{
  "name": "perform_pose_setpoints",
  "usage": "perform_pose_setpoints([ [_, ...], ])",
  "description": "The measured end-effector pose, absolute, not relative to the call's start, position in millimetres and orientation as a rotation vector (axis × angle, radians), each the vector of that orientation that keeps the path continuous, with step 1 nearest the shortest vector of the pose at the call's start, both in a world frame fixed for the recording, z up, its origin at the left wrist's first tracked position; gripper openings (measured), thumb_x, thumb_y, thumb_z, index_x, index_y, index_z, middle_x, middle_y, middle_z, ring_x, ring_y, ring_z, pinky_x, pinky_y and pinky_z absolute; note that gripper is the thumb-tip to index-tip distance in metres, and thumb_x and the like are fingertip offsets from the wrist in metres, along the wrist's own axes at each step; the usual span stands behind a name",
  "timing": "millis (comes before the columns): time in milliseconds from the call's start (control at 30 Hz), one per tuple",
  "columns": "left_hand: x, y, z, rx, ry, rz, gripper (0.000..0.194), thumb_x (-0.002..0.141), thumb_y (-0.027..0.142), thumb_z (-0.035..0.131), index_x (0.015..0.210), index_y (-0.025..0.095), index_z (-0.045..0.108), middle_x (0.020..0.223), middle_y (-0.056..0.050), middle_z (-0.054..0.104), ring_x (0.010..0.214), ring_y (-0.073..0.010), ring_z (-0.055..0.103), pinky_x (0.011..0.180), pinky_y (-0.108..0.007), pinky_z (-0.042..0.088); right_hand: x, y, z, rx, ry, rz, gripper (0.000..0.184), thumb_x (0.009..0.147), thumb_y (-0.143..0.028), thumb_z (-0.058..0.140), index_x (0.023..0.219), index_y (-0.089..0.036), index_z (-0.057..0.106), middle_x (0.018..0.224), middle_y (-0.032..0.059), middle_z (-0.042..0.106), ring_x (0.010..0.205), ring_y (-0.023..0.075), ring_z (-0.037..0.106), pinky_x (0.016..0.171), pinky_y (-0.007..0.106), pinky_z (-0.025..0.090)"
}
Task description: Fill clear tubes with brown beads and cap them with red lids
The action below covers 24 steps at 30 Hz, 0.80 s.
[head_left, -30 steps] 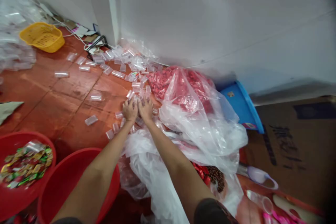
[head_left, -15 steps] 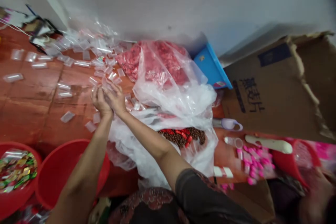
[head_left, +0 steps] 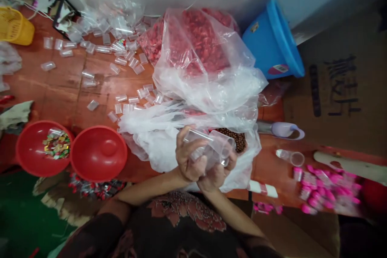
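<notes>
At six o'clock, left hand (head_left: 193, 165) and right hand (head_left: 214, 177) grip gathered cups (head_left: 201, 136); loose cups (head_left: 121, 61) lie ungathered toward ten.

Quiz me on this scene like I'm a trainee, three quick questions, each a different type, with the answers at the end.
1. What are the left hand and right hand holding?
A) Yellow basket
B) Clear plastic tubes
C) Purple-handled scoop

2. True or false: the small shiny wrapped pieces lie in the left-hand red bowl.

3. Fill in the blank: the bucket near the cardboard box is ____ in colour.

Key: 1. B; 2. True; 3. blue
</notes>
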<state>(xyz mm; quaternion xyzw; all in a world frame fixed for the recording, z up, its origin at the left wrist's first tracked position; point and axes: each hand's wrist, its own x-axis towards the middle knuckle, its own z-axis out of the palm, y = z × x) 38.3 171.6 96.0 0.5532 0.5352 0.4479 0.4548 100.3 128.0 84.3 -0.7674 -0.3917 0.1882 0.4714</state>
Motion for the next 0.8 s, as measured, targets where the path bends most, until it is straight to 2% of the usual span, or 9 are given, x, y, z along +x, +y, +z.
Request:
perform_pose_setpoints([
  [133,63,147,60,1.282,1.354,0.970,0.040,0.094,0.049,0.043,0.116,0.024,0.065,0.138,-0.012,0.048,0.134,-0.0276,0.045,0.113,-0.047,0.040,125,100,52,-1.942,-0.849,0.670,0.053,0.096,-0.034,0.027,0.149,-0.035,0.030,0.142,0.0107,0.048,0.132,0.0297,0.051,0.105,0.057,0.046],
  [267,58,157,9,1.252,1.548,0.723,0.040,0.097,0.043,0.042,0.125,0.020,0.061,0.134,-0.014,0.049,0.131,-0.0231,0.047,0.113,-0.040,0.039,126,119,-2,-1.912,-0.822,0.850,0.051,0.097,-0.044,0.032,0.141,-0.022,0.045,0.138,0.0133,0.054,0.129,0.0252,0.052,0.108,0.049,0.043],
  [400,29,232,-10,1.583,1.694,0.436,0.039,0.093,0.041,0.054,0.123,0.018,0.065,0.129,-0.016,0.059,0.131,-0.0291,0.047,0.116,-0.045,0.032,124,188,-41,-1.910,-1.076,0.855,0.055,0.098,-0.047,0.029,0.135,-0.014,0.054,0.136,0.0178,0.055,0.129,0.0264,0.049,0.111,0.047,0.037],
  [467,10,273,-5,1.674,1.752,0.319,0.036,0.094,0.038,0.052,0.121,0.019,0.066,0.128,-0.013,0.063,0.133,-0.0300,0.047,0.116,-0.046,0.029,123,223,-46,-1.951,-1.311,0.806,0.053,0.098,-0.043,0.028,0.132,-0.015,0.057,0.134,0.0184,0.058,0.129,0.0286,0.048,0.111,0.050,0.035],
  [567,-23,303,12,1.726,1.646,0.167,0.035,0.096,0.033,0.047,0.122,0.020,0.067,0.126,-0.010,0.067,0.127,-0.0266,0.054,0.111,-0.039,0.036,121,248,-31,-1.990,-1.650,0.721,0.050,0.096,-0.037,0.037,0.136,-0.012,0.052,0.140,0.0200,0.054,0.133,0.0316,0.045,0.110,0.051,0.035],
  [633,-49,300,25,1.756,1.440,0.072,0.032,0.092,0.035,0.054,0.115,0.020,0.070,0.119,-0.008,0.071,0.118,-0.0254,0.060,0.103,-0.034,0.042,122,246,-7,-1.992,-1.869,0.685,0.051,0.094,-0.032,0.042,0.136,-0.006,0.051,0.138,0.0229,0.055,0.129,0.0328,0.048,0.105,0.048,0.039],
  [700,-81,292,38,1.742,1.272,0.041,0.030,0.088,0.041,0.059,0.103,0.019,0.072,0.104,-0.005,0.074,0.102,-0.0236,0.066,0.090,-0.030,0.048,121,241,25,-1.989,-2.033,0.685,0.040,0.094,-0.031,0.044,0.122,-0.009,0.063,0.119,0.0205,0.067,0.113,0.0306,0.060,0.097,0.042,0.044],
  [767,-122,291,48,1.688,1.321,0.124,0.034,0.090,0.046,0.054,0.094,0.018,0.072,0.090,-0.003,0.073,0.089,-0.0209,0.067,0.079,-0.028,0.049,112,247,53,-2.022,-1.988,0.681,0.035,0.097,-0.034,0.041,0.103,-0.017,0.070,0.092,0.0132,0.073,0.092,0.0262,0.066,0.086,0.037,0.048],
  [800,-145,296,51,1.658,1.442,0.200,0.036,0.093,0.045,0.049,0.094,0.017,0.071,0.089,-0.003,0.072,0.087,-0.0201,0.066,0.077,-0.028,0.049,104,256,62,-1.992,-1.923,0.655,0.036,0.098,-0.037,0.040,0.101,-0.018,0.070,0.089,0.0118,0.072,0.089,0.0253,0.066,0.084,0.037,0.049],
])
